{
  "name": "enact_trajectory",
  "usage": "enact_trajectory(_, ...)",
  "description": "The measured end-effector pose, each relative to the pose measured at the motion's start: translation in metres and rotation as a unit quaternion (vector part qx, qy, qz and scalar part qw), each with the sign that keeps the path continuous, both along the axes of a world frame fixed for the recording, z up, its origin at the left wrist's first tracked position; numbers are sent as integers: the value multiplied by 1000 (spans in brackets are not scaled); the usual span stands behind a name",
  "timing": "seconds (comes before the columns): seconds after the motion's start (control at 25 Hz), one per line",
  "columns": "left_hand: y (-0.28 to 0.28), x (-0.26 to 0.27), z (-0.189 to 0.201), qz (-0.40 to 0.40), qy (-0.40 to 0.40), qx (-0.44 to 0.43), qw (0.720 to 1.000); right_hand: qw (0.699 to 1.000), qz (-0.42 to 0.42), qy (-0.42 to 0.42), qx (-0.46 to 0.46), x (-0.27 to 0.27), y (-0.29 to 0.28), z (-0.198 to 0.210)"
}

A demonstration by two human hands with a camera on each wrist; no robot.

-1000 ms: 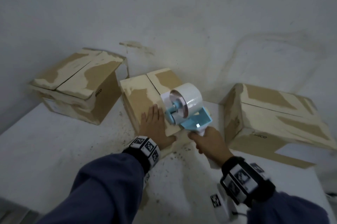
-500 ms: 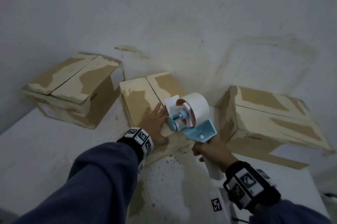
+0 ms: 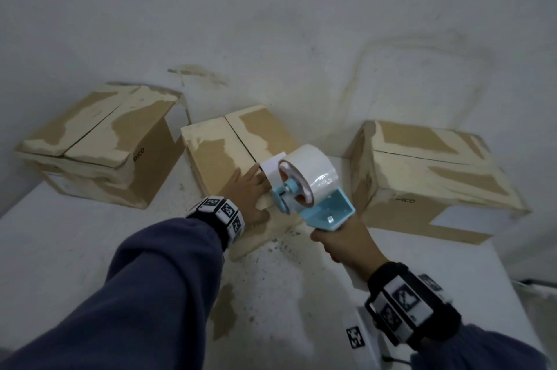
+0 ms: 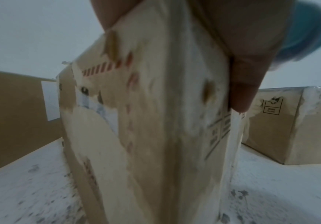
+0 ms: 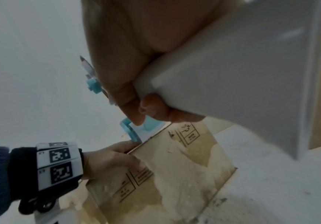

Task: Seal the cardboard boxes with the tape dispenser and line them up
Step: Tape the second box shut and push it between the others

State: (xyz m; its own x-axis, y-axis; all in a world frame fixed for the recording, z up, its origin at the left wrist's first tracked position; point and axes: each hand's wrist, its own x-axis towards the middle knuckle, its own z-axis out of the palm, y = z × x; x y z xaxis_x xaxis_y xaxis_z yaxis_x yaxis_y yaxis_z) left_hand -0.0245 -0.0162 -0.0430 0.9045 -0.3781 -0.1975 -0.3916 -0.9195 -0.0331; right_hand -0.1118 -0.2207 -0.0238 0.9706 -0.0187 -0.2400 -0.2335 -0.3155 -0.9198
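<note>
Three worn cardboard boxes stand on a white table. My left hand lies flat on the near end of the middle box, fingers straight on the top flap beside the seam. In the left wrist view its thumb hangs down the box's front face. My right hand grips the white handle of the blue tape dispenser. The dispenser's white front plate sits at the near end of the seam, next to my left fingers. The flaps show no tape across the seam.
The left box stands by the wall with a raised flap at its back. The right box stands apart from the middle one by a narrow gap. Dark specks and a brown smear mark the table in front.
The dispenser has tilted and edged closer to my left fingers at the box's near edge. My left hand has stayed on the middle box. The head view shifted slightly.
</note>
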Motion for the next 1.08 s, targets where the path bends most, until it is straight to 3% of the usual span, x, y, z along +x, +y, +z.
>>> enact_trajectory(0.16,3,4,-3,-5,11,24,1000,998,-48,24,44,-26,-13,-11)
enact_trajectory(0.4,1,2,2,-4,39,35,999,997,-51,28,51,-34,-18,-14)
enact_trajectory(0.6,-12,5,11,66,85,-64,992,997,-42,40,44,-31,-23,-8)
enact_trajectory(0.72,-32,2,0,139,47,-58,987,996,-38,50,64,-33,-22,-9)
enact_trajectory(1.08,-36,6,-14,154,28,-39,987,996,-36,82,21,-14,-20,-42)
